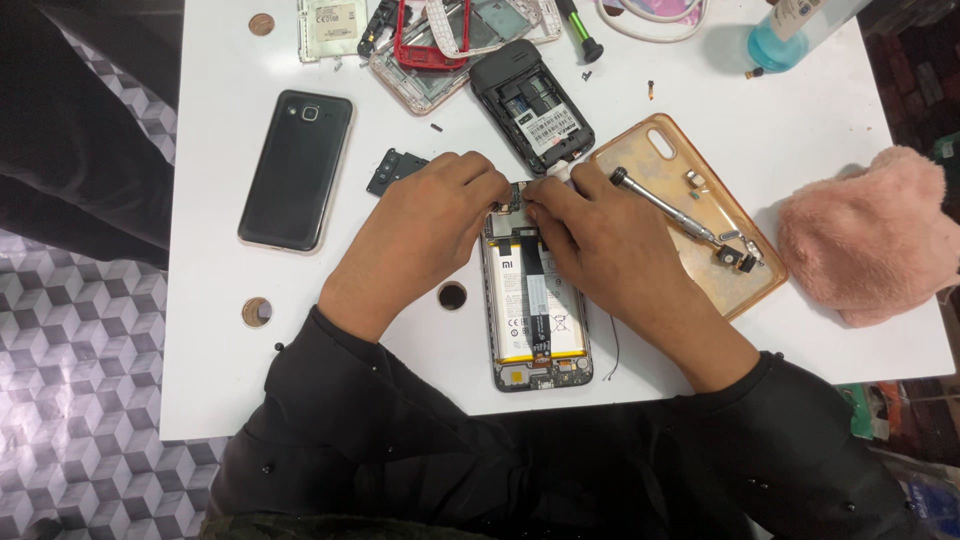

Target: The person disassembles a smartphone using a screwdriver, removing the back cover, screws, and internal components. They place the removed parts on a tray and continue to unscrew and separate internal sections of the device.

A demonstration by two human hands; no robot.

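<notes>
An opened smartphone lies back-up on the white table, its battery and a black flex cable exposed. My left hand rests at the phone's top left, fingertips pinched on the upper circuit board. My right hand covers the top right of the phone and pinches a small white-tipped tool at the same spot. Both hands' fingertips meet over the board. What sits under the fingers is hidden.
A black phone lies at left. A small open keypad phone and several phone frames sit at the back. An amber case holds a metal screwdriver. Pink fluffy cloth at right, blue bottle far right.
</notes>
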